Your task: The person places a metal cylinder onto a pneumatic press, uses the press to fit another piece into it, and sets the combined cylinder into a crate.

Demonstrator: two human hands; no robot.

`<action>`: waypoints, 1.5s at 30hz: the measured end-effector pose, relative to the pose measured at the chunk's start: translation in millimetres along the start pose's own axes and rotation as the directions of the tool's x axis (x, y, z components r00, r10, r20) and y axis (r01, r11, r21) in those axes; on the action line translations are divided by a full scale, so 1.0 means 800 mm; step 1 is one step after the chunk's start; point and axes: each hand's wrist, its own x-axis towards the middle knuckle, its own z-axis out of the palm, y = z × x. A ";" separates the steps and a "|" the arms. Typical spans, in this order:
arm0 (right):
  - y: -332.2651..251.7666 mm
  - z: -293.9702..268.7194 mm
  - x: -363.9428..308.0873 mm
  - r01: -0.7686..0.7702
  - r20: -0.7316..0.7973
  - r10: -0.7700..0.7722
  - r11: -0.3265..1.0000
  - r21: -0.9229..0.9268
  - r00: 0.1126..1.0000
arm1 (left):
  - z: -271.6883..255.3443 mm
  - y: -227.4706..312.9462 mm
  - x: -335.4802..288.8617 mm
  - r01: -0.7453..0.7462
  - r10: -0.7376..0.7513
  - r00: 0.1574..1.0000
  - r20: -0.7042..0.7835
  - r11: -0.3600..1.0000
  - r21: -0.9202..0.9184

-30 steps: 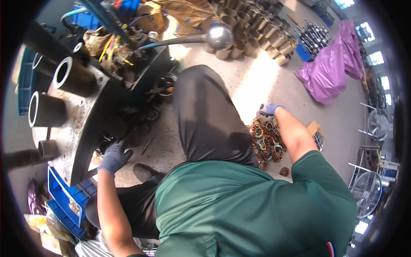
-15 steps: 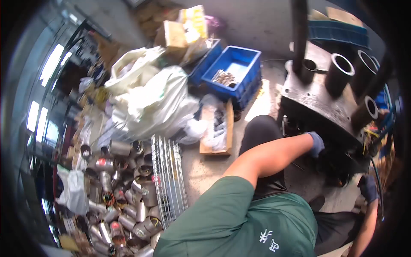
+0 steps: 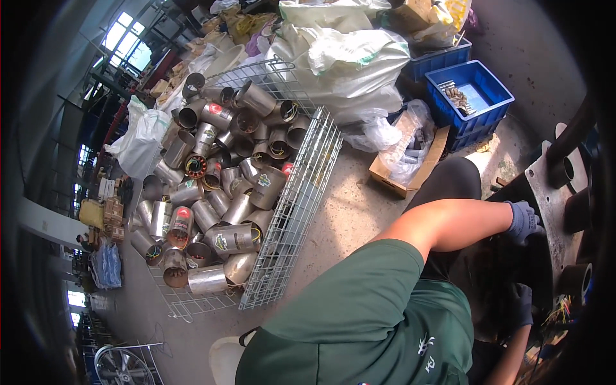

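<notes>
My left hand [image 3: 524,221], in a grey-blue glove, is at the near edge of a thick metal plate [image 3: 545,186] that carries dark upright tubes [image 3: 575,280]. Its fingers look curled; what they grip, if anything, is hidden. Lower down, my right hand [image 3: 521,303], also gloved, is in the shadow beside the same fixture. Its fingers are too dark to make out. Both forearms are bare.
On the left, a wire mesh cage [image 3: 292,212] holds many metal motor housings [image 3: 234,239]. Beyond it are white sacks [image 3: 346,70], an open cardboard box [image 3: 389,178] with plastic-wrapped parts, and blue crates [image 3: 478,106]. A spoked wheel [image 3: 122,367] stands at lower left.
The view has swung to the left, bringing the whole cage into sight and pushing the fixture to the right rim. My right hand is closer to my left hand and the fixture.
</notes>
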 end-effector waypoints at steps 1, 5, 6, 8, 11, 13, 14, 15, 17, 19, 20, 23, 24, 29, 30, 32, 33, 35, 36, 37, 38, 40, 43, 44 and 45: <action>0.011 0.002 0.006 0.010 0.005 -0.010 1.000 0.001 1.000 | -0.017 -0.010 -0.007 0.011 -0.013 0.996 -0.090 1.000 -0.018; 0.017 0.013 0.042 0.048 0.368 -0.040 0.999 -0.013 0.929 | -0.139 -0.009 -0.085 -0.170 -0.168 0.613 -0.772 0.927 -0.336; 0.031 0.024 0.038 -0.039 0.399 0.019 0.998 0.042 0.917 | -0.169 -0.009 -0.116 -0.220 -0.254 0.562 -0.787 0.871 -0.439; 0.038 0.041 0.033 -0.127 0.438 0.068 0.986 0.107 0.896 | -0.220 -0.014 -0.198 -0.277 -0.453 0.516 -0.727 0.714 -0.642; 0.012 0.040 0.030 -0.187 0.503 0.134 0.981 0.057 0.854 | -0.240 -0.062 -0.348 -0.064 -0.546 0.504 -0.669 0.749 -0.659; -0.079 -0.007 0.049 -0.312 0.505 0.279 0.950 -0.021 0.816 | -0.242 -0.079 -0.479 0.362 -0.706 0.413 -0.575 0.707 -0.607; -0.081 -0.015 0.041 -0.337 0.497 0.304 0.941 -0.023 0.813 | -0.261 -0.088 -0.531 0.672 -0.709 0.496 -0.502 0.679 -0.295; -0.083 -0.020 0.037 -0.311 0.503 0.286 0.950 -0.036 0.815 | -0.260 -0.104 -0.592 0.806 -0.781 0.478 -0.402 0.572 -0.154; -0.085 -0.023 0.032 -0.284 0.517 0.267 0.958 -0.047 0.813 | -0.247 -0.117 -0.721 0.955 -0.941 0.263 -0.213 0.222 0.199; -0.084 -0.025 0.025 -0.298 0.471 0.277 0.954 -0.033 0.837 | -0.248 -0.109 -0.799 0.915 -0.994 -0.079 0.073 -0.044 0.401; -0.082 -0.027 0.023 -0.307 0.472 0.288 0.951 -0.038 0.833 | -0.249 -0.104 -0.813 0.893 -0.972 -0.179 0.153 -0.096 0.439; -0.075 -0.025 0.019 -0.274 0.452 0.273 0.960 -0.065 0.849 | -0.239 -0.079 -0.869 0.900 -0.878 -0.318 0.358 -0.162 0.404; -0.075 -0.024 0.016 -0.255 0.413 0.254 0.965 -0.054 0.875 | -0.227 -0.070 -0.874 0.899 -0.943 -0.271 0.192 -0.177 0.400; -0.106 -0.046 0.014 -0.216 0.280 0.218 0.976 -0.036 0.935 | -0.239 -0.041 -0.816 0.891 -0.936 -0.320 0.147 -0.244 0.384; -0.124 -0.057 0.021 -0.219 0.278 0.212 0.976 -0.009 0.937 | -0.248 -0.028 -0.817 0.877 -0.947 -0.306 0.094 -0.243 0.415; -0.131 -0.054 0.021 -0.150 0.184 0.138 0.987 0.052 0.973 | -0.262 -0.007 -0.819 0.890 -0.964 -0.267 -0.014 -0.252 0.379; -0.127 -0.051 0.019 -0.153 0.176 0.141 0.986 0.060 0.974 | -0.272 -0.001 -0.818 0.911 -0.960 -0.280 -0.010 -0.269 0.312; -0.120 -0.054 0.012 -0.036 0.132 0.026 0.997 0.075 0.991 | -0.295 0.008 -0.804 0.911 -0.958 -0.279 -0.066 -0.286 0.298; -0.136 -0.069 0.015 -0.048 0.147 0.032 0.993 0.107 0.989 | -0.294 0.008 -0.806 0.918 -0.967 -0.204 -0.154 -0.243 0.312; -0.141 -0.069 0.017 -0.050 0.142 0.034 0.993 0.111 0.989 | -0.294 0.008 -0.807 0.922 -0.963 -0.125 -0.239 -0.202 0.331; -0.142 -0.073 0.016 -0.012 0.108 -0.002 0.991 0.131 0.994 | -0.297 0.013 -0.782 0.909 -0.951 -0.031 -0.306 -0.155 0.388; -0.142 -0.072 0.010 0.018 0.065 -0.028 0.989 0.149 0.997 | -0.298 0.006 -0.763 0.902 -0.900 0.135 -0.415 -0.062 0.428; -0.149 -0.076 -0.005 0.066 -0.083 -0.051 0.980 0.186 0.995 | -0.304 -0.017 -0.705 0.838 -0.703 0.484 -0.521 0.200 0.509; -0.161 -0.090 0.002 0.027 0.092 -0.044 0.983 0.183 0.995 | -0.302 -0.027 -0.681 0.873 -0.711 0.450 -0.541 0.221 0.436; -0.168 -0.104 0.004 -0.016 0.260 -0.031 0.984 0.179 0.965 | -0.301 -0.037 -0.652 0.900 -0.718 0.418 -0.556 0.245 0.361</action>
